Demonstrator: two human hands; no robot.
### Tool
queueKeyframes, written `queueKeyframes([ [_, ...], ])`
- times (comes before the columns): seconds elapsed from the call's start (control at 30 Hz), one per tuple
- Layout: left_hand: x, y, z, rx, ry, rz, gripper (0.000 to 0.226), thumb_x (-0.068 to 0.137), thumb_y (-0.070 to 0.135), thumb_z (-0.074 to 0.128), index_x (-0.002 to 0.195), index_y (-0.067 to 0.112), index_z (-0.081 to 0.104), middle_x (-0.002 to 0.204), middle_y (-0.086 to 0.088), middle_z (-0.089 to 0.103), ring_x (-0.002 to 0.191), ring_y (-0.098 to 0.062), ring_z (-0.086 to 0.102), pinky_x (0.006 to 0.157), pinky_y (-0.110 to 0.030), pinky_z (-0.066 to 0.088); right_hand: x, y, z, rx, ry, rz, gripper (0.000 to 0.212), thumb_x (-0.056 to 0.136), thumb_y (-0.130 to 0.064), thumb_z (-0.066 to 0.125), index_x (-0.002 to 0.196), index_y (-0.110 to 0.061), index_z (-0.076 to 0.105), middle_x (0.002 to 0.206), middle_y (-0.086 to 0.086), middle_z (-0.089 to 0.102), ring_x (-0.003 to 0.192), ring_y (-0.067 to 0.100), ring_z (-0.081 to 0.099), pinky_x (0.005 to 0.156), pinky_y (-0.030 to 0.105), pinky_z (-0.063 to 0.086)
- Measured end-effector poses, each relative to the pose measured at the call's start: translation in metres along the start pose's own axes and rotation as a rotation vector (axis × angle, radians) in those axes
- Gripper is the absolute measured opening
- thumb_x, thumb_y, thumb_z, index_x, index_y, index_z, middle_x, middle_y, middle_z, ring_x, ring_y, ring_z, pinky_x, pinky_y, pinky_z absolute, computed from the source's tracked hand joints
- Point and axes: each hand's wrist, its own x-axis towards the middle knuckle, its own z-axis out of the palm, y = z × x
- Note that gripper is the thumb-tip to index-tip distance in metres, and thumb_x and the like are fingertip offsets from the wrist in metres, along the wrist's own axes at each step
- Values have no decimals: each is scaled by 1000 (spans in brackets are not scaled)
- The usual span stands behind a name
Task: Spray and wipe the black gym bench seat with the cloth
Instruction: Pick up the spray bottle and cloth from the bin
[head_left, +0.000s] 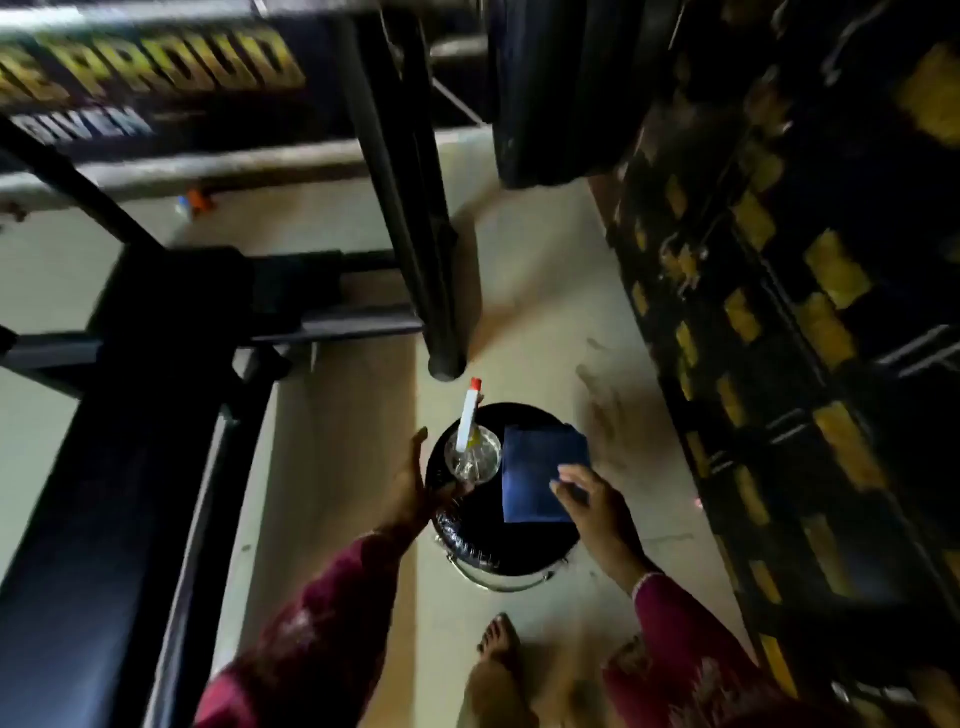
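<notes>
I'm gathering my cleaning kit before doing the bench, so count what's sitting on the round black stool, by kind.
On the stool:
Spray bottle: 1
Blue cloth: 1
Total: 2

— What sort of place is this?
— A gym. A black padded bench (98, 467) fills the left of the frame, a dark steel rack post (415, 218) stands at centre, and a banner (156, 67) at upper left reads "PROUD" in yellow block letters.
</notes>
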Motion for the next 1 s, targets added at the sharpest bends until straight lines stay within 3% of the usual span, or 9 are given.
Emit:
queueKeyframes([
  [0.13,74,-23,16,22,-188,147,122,55,33,90,149,18,14,151,10,26,136,-2,25,111,-24,24,77,31,22,-91,-40,-7,47,88,-25,60,131,-10,48,135,7,52,121,24,50,91,28,39],
  [0.2,97,-35,24,61,-283,210,130,49,49,88,149,22,10,153,10,25,139,-4,25,113,-32,27,112,50,35,-167,-74,-44,59,85,-22,64,137,-8,40,141,9,44,128,24,42,96,25,33],
  [0.37,118,-29,34,38,-249,437,115,55,65,76,146,34,13,153,-6,24,138,-10,29,111,-19,26,173,90,48,-470,-199,-156,84,74,-32,74,142,-8,30,147,11,33,134,28,31,107,32,21],
  [0.47,124,-20,41,41,-168,523,97,61,67,71,139,33,25,144,-4,38,127,-12,45,103,-28,41,189,98,48,-658,-220,-177,84,72,-41,73,140,-16,31,145,7,35,129,29,35,100,39,27],
  [0.6,121,-19,51,53,-50,485,87,64,65,69,130,15,44,120,11,54,108,6,54,92,-17,46,195,91,45,-740,-236,-180,58,73,-47,71,118,-15,54,119,5,59,115,27,49,78,35,27],
  [0.7,120,-19,59,94,54,505,76,68,62,68,120,10,48,104,-1,62,89,-7,63,79,-24,52,188,85,36,-657,-200,-247,42,73,-44,73,95,-9,63,88,9,63,97,29,56,71,29,20],
  [0.8,117,-16,70,166,263,488,56,74,50,65,112,13,48,88,-9,61,74,-10,58,74,-15,45,179,87,24,-396,-175,-206,38,72,-36,76,62,-13,48,54,-2,35,59,24,44,59,29,26],
  [0.87,112,-11,71,72,396,370,53,74,46,66,107,6,53,84,-2,56,71,1,49,73,-3,36,169,82,15,-241,-180,-126,52,72,-37,76,55,-11,34,54,1,29,54,15,35,53,34,28],
  [1.0,92,0,49,-278,536,148,47,72,35,74,104,7,55,74,-1,52,54,-8,48,57,-19,42,144,45,10,-46,-117,-68,50,72,-23,77,56,-11,31,56,-1,27,54,5,35,56,31,31],
])
